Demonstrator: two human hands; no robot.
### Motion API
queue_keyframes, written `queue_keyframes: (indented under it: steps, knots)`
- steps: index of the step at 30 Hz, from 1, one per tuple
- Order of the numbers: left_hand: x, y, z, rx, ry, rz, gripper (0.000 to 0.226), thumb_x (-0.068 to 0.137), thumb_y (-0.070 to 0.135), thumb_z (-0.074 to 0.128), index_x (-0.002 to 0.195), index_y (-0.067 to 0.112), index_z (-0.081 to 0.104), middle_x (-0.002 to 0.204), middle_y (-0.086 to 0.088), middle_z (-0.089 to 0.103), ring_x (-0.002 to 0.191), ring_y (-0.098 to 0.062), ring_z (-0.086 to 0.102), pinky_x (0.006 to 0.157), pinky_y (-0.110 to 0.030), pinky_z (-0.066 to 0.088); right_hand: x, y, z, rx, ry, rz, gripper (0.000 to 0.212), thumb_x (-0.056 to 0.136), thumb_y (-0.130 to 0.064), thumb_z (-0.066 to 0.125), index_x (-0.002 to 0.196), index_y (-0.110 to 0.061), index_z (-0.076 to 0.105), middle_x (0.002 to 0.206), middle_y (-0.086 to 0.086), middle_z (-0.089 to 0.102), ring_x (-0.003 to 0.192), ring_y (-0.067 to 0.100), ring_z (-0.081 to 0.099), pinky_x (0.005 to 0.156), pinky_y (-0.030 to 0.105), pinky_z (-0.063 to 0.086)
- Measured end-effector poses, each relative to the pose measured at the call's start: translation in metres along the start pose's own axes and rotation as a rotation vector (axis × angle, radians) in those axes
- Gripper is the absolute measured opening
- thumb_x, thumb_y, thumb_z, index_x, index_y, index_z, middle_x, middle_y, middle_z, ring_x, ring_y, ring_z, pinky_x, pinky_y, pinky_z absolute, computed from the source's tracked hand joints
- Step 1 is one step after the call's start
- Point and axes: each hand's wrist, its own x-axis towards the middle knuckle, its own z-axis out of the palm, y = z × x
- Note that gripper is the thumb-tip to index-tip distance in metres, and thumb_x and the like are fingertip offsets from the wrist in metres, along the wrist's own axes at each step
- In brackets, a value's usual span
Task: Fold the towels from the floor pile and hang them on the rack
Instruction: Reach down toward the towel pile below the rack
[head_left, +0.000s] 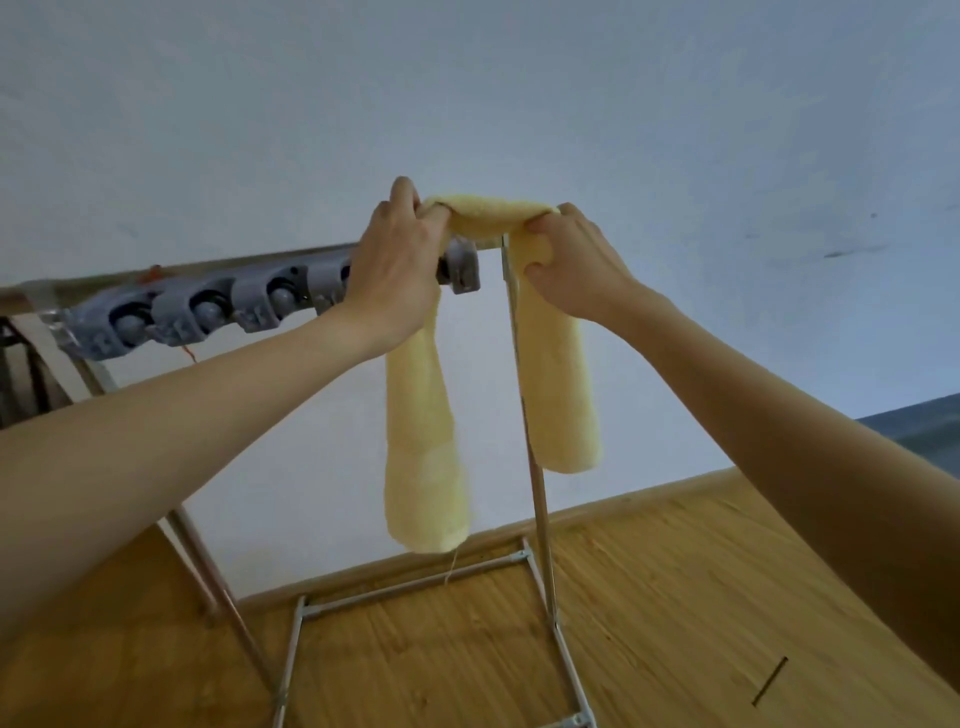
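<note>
A folded pale yellow towel (491, 213) is draped over the top corner of a metal drying rack (524, 395), and it is gripped at the crest by both hands. The fingers of the left hand (397, 260) are curled shut over the towel's left end at the bar. The fingers of the right hand (574, 260) are closed on the right fold. Below the fingers, two towel ends hang down, the left one lower. Left of the left fingers, grey plastic clips (208, 312) are lined along the bar. The wooden floor (675, 597) is seen beneath.
</note>
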Motion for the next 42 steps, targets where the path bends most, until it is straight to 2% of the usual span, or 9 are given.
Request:
queue_keyframes:
  steps: [8, 12, 17, 20, 24, 29, 35, 39, 42]
  knots:
    - [-0.005, 0.006, 0.035, 0.023, -0.036, -0.024, 0.034, 0.070, -0.020, 0.044, 0.086, 0.009, 0.040, 0.112, -0.017, 0.041, 0.086, -0.029, 0.042, 0.061, -0.035, 0.031, -0.001, 0.012, 0.042, 0.065, -0.101, 0.058, 0.036, 0.078, -0.005, 0.046, 0.114, -0.005, 0.050, 0.122, 0.010, 0.045, 0.101, 0.031, 0.053, 0.082, 0.045, 0.050]
    - [-0.025, 0.012, 0.056, -0.012, -0.081, -0.077, 0.037, 0.076, -0.017, 0.048, 0.106, 0.003, 0.050, 0.117, -0.017, 0.042, 0.095, -0.032, 0.046, 0.060, -0.032, 0.034, -0.018, 0.017, 0.067, 0.094, -0.124, 0.061, 0.035, 0.078, -0.005, 0.049, 0.113, -0.005, 0.051, 0.118, 0.010, 0.047, 0.097, 0.029, 0.054, 0.079, 0.045, 0.051]
    - [-0.054, 0.004, 0.078, -0.066, -0.076, -0.028, 0.056, 0.082, -0.014, 0.046, 0.134, 0.007, 0.040, 0.113, -0.014, 0.047, 0.090, -0.027, 0.045, 0.066, -0.033, 0.039, -0.033, 0.023, 0.090, 0.164, -0.075, -0.041, 0.033, 0.079, 0.001, 0.046, 0.111, -0.003, 0.053, 0.112, 0.011, 0.053, 0.099, 0.026, 0.052, 0.079, 0.041, 0.050]
    - [-0.067, -0.005, 0.087, -0.129, -0.082, 0.033, 0.050, 0.089, -0.008, 0.047, 0.135, 0.008, 0.042, 0.107, -0.013, 0.050, 0.088, -0.025, 0.046, 0.070, -0.037, 0.047, -0.040, 0.026, 0.101, 0.164, -0.045, -0.120, 0.031, 0.081, 0.004, 0.043, 0.109, -0.001, 0.055, 0.111, 0.012, 0.056, 0.105, 0.024, 0.051, 0.082, 0.037, 0.049]
    - [-0.081, -0.005, 0.088, -0.229, -0.148, 0.031, 0.044, 0.093, 0.001, 0.048, 0.136, 0.011, 0.042, 0.111, -0.010, 0.050, 0.095, -0.024, 0.049, 0.080, -0.036, 0.049, -0.053, 0.029, 0.111, 0.163, -0.096, -0.131, 0.041, 0.086, 0.000, 0.046, 0.127, -0.008, 0.049, 0.128, 0.010, 0.049, 0.104, 0.025, 0.055, 0.085, 0.036, 0.052]
    - [-0.102, -0.004, 0.084, -0.382, -0.271, 0.055, 0.043, 0.092, 0.010, 0.052, 0.134, 0.015, 0.045, 0.119, -0.004, 0.051, 0.106, -0.021, 0.051, 0.086, -0.036, 0.050, -0.072, 0.026, 0.112, 0.190, -0.124, -0.137, 0.039, 0.086, 0.001, 0.048, 0.124, -0.006, 0.052, 0.120, 0.009, 0.052, 0.104, 0.021, 0.053, 0.083, 0.034, 0.050]
    - [-0.153, -0.009, 0.067, -0.381, -0.594, -0.049, 0.046, 0.087, 0.009, 0.055, 0.133, 0.014, 0.049, 0.132, -0.004, 0.048, 0.120, -0.021, 0.047, 0.100, -0.036, 0.042, -0.104, 0.024, 0.106, 0.180, -0.310, -0.011, 0.049, 0.088, -0.002, 0.050, 0.135, -0.015, 0.047, 0.131, 0.006, 0.050, 0.111, 0.021, 0.058, 0.093, 0.034, 0.048]
    - [-0.207, -0.010, 0.045, -0.357, -0.708, -0.123, 0.040, 0.088, 0.008, 0.054, 0.128, 0.012, 0.053, 0.135, -0.006, 0.047, 0.123, -0.023, 0.046, 0.101, -0.038, 0.041, -0.150, 0.012, 0.104, 0.103, -0.507, 0.078, 0.048, 0.090, -0.004, 0.049, 0.137, -0.012, 0.046, 0.137, 0.007, 0.049, 0.119, 0.022, 0.053, 0.100, 0.038, 0.045]
    - [-0.255, -0.006, 0.028, -0.358, -0.749, -0.193, 0.040, 0.088, 0.010, 0.055, 0.128, 0.012, 0.053, 0.136, -0.007, 0.046, 0.123, -0.024, 0.046, 0.101, -0.038, 0.041, -0.196, -0.006, 0.112, 0.125, -0.605, 0.129, 0.045, 0.090, -0.005, 0.049, 0.135, -0.009, 0.047, 0.134, 0.010, 0.052, 0.118, 0.023, 0.053, 0.096, 0.029, 0.043]
